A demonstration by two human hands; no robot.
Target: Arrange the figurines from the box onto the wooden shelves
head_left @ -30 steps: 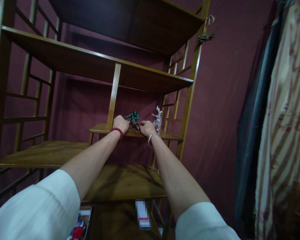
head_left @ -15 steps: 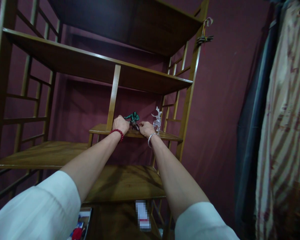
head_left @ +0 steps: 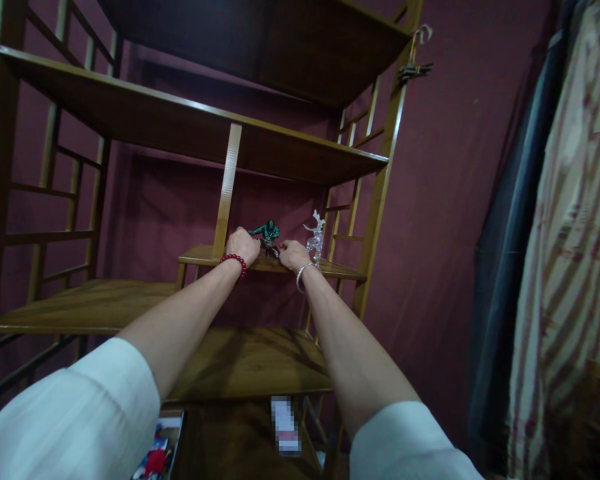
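While its fingers curl inward, the left hand (head_left: 243, 245), wearing a red beaded bracelet (head_left: 243, 267), sits at the left side of a small green-and-dark-brown figurine (head_left: 269, 231); its fingertips are hidden, so whether they clamp the piece I cannot tell. The right hand (head_left: 294, 256), with a pale silvery bracelet (head_left: 299, 279), bends its fingers at the figurine's lower right; its grip cannot be told either. Both hands are over a short raised brown wooden shelf (head_left: 198, 255), part of a tall open wooden rack against a maroon wall (head_left: 430, 200). A striped beige curtain (head_left: 563, 280) hangs at far right. The figurine, between the hands on that shelf, has a glossy, swirled green top and a darker base, near a clear antlered deer ornament (head_left: 317, 239).
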